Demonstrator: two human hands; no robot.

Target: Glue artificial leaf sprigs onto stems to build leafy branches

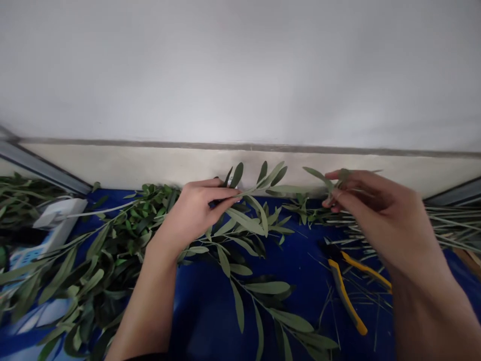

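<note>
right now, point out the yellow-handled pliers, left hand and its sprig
Pliers [341, 287]: head view, on one handle
Left hand [195, 209]: head view, on its back
Sprig [271, 175]: head view, on a leaf

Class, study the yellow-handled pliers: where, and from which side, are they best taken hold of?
Take the yellow-handled pliers by both handles, probably from the near side, above: the handles splay toward the viewer, while the dark head points away. The right forearm meets one handle's end in view, so it may need shifting.

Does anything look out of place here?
Mildly: thin loose stems lie scattered at odd angles around the splayed yellow-handled pliers on the blue surface, while the stem pile beyond lies roughly parallel. No damage stands out.
</note>
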